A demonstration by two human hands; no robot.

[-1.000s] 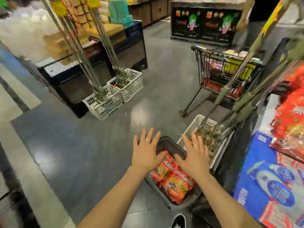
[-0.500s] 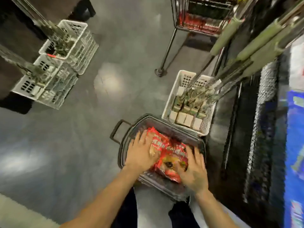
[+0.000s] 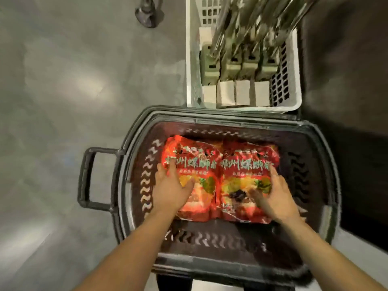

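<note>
Two red instant-noodle packets lie side by side in a dark plastic shopping basket (image 3: 327,164) on the floor. My left hand (image 3: 171,189) lies on the left packet (image 3: 195,164) near its left edge, fingers pointing forward and thumb spread across the printed front. On the right packet (image 3: 247,164) my right hand (image 3: 276,195) rests the same way at the right edge, its thumb blurred. Both forearms reach down into the basket from the bottom of the view.
A white slotted crate (image 3: 190,59) holding boxed items on long sticks stands right behind the basket. The basket's loop handle (image 3: 84,177) sticks out to the left. A cart wheel (image 3: 148,13) sits on the grey floor at the top. Dark shelving runs along the right.
My view has tilted down and closed in on the basket. Both hands went from spread in the air above it to lying on the two packets, which now sit side by side.
</note>
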